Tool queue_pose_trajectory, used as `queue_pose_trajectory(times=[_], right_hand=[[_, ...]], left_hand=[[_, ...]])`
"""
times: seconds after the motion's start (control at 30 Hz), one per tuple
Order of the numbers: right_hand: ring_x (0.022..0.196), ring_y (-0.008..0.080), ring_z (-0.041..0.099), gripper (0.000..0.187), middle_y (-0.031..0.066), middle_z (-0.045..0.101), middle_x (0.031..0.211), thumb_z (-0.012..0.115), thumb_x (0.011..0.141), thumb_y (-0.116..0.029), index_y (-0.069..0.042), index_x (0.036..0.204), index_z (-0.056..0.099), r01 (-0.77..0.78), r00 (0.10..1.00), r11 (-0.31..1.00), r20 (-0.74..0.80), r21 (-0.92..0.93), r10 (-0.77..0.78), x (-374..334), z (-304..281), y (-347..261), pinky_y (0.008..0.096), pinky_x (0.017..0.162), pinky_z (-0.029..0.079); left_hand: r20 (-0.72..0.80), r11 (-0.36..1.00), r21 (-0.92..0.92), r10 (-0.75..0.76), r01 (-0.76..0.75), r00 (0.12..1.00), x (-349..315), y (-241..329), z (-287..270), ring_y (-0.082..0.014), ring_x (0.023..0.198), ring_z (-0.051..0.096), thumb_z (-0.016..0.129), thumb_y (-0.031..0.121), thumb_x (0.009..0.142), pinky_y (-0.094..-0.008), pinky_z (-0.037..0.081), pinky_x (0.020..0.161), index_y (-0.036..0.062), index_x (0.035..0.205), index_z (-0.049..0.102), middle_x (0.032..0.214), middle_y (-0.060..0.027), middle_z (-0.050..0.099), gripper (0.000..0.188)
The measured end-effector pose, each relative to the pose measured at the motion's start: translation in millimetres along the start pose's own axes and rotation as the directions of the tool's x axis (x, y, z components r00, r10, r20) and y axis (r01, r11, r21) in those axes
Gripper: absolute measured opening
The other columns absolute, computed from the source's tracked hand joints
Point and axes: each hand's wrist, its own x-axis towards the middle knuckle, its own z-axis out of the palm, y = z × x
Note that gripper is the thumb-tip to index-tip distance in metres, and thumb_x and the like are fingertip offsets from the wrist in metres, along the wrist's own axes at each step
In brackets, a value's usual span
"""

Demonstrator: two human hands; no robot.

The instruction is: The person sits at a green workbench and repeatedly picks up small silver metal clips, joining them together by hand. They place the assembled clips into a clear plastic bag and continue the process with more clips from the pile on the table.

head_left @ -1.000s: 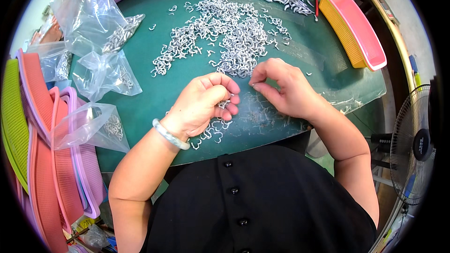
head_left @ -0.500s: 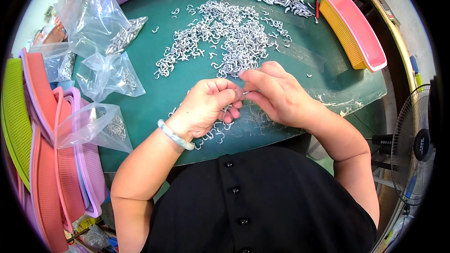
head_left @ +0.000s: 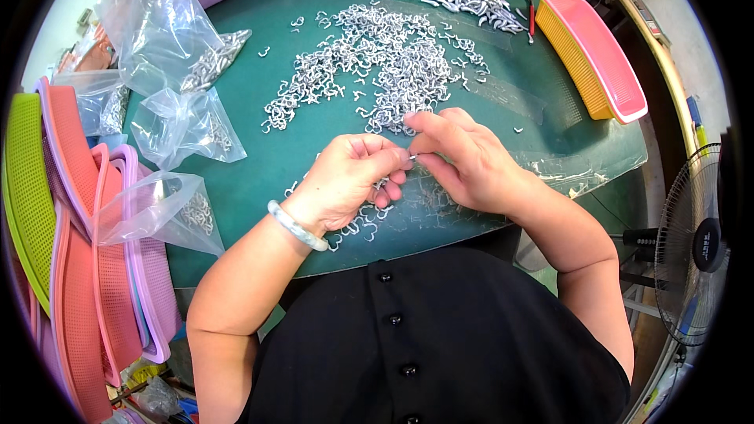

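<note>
My left hand (head_left: 353, 177), with a pale bracelet at its wrist, pinches a small silvery metal piece (head_left: 413, 157) between thumb and forefinger. More curved metal pieces (head_left: 382, 183) lie in its half-curled lower fingers. Opposite it, my right hand (head_left: 471, 161) has its thumb and a finger closed at the other end of that same piece; its forefinger is bent above. The fingertips hide the piece's exact shape. Just beyond both hands spreads a large heap of S-shaped metal hooks (head_left: 408, 71) on the green tabletop (head_left: 259, 180). Several loose hooks (head_left: 363, 224) lie below my left hand.
Clear plastic bags (head_left: 184, 129) with metal parts stand at left, beside stacked coloured baskets (head_left: 75, 267). Far off lie a pile of grey curved parts (head_left: 463, 0) and red-handled pliers (head_left: 532, 20). A pink and yellow basket (head_left: 593, 55) and a fan (head_left: 691, 243) are at right.
My right fingertips have shifted very slightly around the small metal piece. Both hands otherwise stay in place, and the heap looks the same.
</note>
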Motion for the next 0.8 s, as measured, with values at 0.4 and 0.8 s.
queue_pose_trajectory(times=[0.4,0.8], right_hand=[[0.086,0.025,0.052,0.019,0.0046,0.057,0.087,0.061,0.07,0.002,-0.006,0.087,0.067,-0.086,0.986,0.977,0.127,-0.197,0.112,-7,-10,8,0.0354,0.077,0.04],[0.086,0.0248,0.052,0.011,0.0036,0.057,0.085,0.064,0.074,-0.003,-0.007,0.083,0.066,-0.18,0.976,0.971,0.094,-0.158,0.196,-8,-13,12,0.0355,0.078,0.04]], left_hand=[[-0.026,0.999,0.024,0.037,-0.037,0.999,3,-4,-3,-0.0089,0.059,0.06,0.063,0.012,0.091,-0.0193,0.047,0.048,0.0012,0.09,0.064,0.076,-0.0045,0.063,0.011],[-0.041,0.997,0.042,0.059,-0.058,0.997,1,-2,-2,-0.0094,0.062,0.062,0.062,0.011,0.09,-0.0193,0.049,0.051,0.0019,0.091,0.063,0.077,-0.004,0.063,0.009]])
